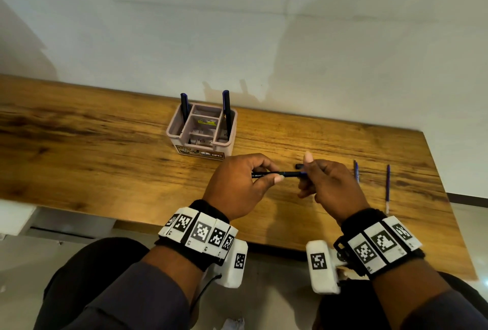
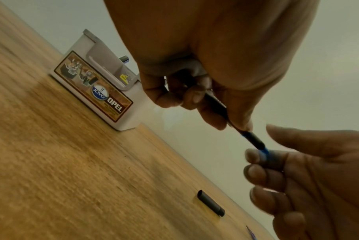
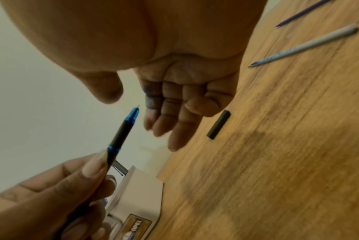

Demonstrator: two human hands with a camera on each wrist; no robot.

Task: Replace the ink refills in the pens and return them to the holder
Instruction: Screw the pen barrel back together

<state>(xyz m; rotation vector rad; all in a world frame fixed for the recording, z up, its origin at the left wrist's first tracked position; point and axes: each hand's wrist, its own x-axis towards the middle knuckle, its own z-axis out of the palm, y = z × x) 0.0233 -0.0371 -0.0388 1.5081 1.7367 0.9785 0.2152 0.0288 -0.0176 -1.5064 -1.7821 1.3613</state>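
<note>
My left hand [image 1: 272, 171] grips a black pen [image 1: 287, 173] by its barrel, level above the table. Its blue tip end [image 3: 133, 114] points right, uncapped. My right hand [image 1: 306, 173] is at that tip, thumb raised and fingers [image 3: 164, 116] loosely curled. In the right wrist view the tip lies in the gap between thumb and fingers, not pinched. The black cap [image 1: 299, 165] lies on the wood just behind the hands. The pale holder [image 1: 200, 154] stands further back, with two dark pens [image 1: 184, 108] [image 1: 227, 110] upright in its side slots.
Two thin refills lie on the table to the right: a blue one [image 1: 356, 171] and a longer one with a pale end [image 1: 387, 187]. The wooden table [image 1: 105, 145] runs along a white wall. Its right edge is close to the refills.
</note>
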